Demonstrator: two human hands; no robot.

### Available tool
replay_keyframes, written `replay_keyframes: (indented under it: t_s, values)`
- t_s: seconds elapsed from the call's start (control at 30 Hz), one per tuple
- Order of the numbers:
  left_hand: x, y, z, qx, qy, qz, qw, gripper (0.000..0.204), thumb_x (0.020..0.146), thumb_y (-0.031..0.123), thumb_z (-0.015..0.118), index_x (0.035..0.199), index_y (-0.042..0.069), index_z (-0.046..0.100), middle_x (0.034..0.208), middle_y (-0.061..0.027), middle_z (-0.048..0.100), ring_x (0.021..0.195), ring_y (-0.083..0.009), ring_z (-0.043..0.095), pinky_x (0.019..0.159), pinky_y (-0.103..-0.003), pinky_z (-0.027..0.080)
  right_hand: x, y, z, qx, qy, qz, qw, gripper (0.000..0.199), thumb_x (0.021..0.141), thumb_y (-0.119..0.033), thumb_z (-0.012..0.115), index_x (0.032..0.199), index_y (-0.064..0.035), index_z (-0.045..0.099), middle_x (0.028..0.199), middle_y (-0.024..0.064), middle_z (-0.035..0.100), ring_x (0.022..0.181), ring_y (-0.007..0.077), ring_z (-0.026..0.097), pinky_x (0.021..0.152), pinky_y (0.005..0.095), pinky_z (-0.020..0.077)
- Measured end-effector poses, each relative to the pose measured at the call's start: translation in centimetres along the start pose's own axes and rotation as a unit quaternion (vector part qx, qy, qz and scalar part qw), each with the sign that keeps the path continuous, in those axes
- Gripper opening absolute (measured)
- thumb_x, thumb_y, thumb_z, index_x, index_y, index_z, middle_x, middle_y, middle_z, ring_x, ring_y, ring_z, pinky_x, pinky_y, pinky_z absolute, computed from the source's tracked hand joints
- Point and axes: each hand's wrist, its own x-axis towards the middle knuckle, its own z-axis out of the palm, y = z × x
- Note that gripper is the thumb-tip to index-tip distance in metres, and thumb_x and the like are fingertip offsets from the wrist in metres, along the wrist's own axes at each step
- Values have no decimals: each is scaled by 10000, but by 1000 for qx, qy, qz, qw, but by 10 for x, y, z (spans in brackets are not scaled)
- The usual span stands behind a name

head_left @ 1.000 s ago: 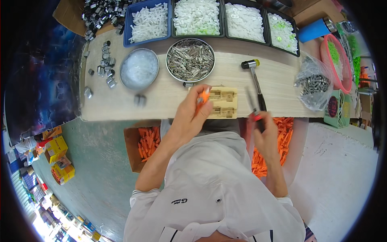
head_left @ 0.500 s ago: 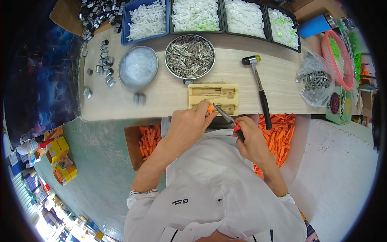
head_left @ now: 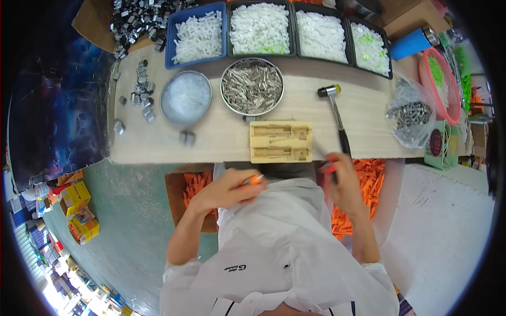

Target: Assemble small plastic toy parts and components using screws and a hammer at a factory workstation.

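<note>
left hand (head_left: pixel 227 188): fingers curled together, pinching a small orange piece (head_left: pixel 255 180) at the fingertips; the piece points toward the person's right and sits below the near edge of the wooden table (head_left: pixel 158 145), over the lap. right hand (head_left: pixel 345 181): fingers closed around a slim tool with a red grip (head_left: pixel 329 167); a thin metal tip (head_left: pixel 320 152) runs up and left from the fist toward the lower right corner of the wooden jig block (head_left: pixel 280 141), whether it touches cannot be told.

the jig block lies flat at the near edge of the table, directly ahead of the person, with two recessed slots across it. just to its right a hammer (head_left: pixel 337 118) lies on the table, head away from the person, handle reaching to the table edge beside the right hand.

behind the block: a round metal bowl of grey metal pins (head_left: pixel 252 86), and to its left a round bowl of clear pieces (head_left: pixel 185 97). along the far edge a blue tray (head_left: pixel 196 36) and three black trays (head_left: pixel 311 34) hold white plastic parts. loose metal fittings (head_left: pixel 138 92) are scattered at the left end. a clear bag of metal parts (head_left: pixel 410 117) rests at the right end.

below the table, boxes of orange pieces (head_left: pixel 369 179) stand at either side of the person's lap.
</note>
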Motion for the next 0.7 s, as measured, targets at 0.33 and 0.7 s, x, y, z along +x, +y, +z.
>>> replay_keyframes:
  t_s: [0.33, 0.7]
  values:
    - [-82, -343, -14, 345, 369, -419, 754, 521, 858, 157, 714, 1275, -40, 470, 1140, -200, 644, 1025, -401, 654, 859, -456, 562, 80, 48, -84, -341, 190, 16, 921, 233, 910, -79, 652, 1114, 24, 610, 1343, 222, 537, 1177, 397, 560, 986, 442, 455]
    - [-88, -398, 24, 235, 509, -282, 778, 516, 860, 107, 666, 1326, 0, 473, 1218, -288, 572, 1110, -474, 569, 932, -503, 493, 504, 64, -21, -332, 311, -30, 890, 514, 899, -216, 655, 1387, -184, 500, 1481, 220, 438, 1271, 503, 503, 1011, 604, 459]
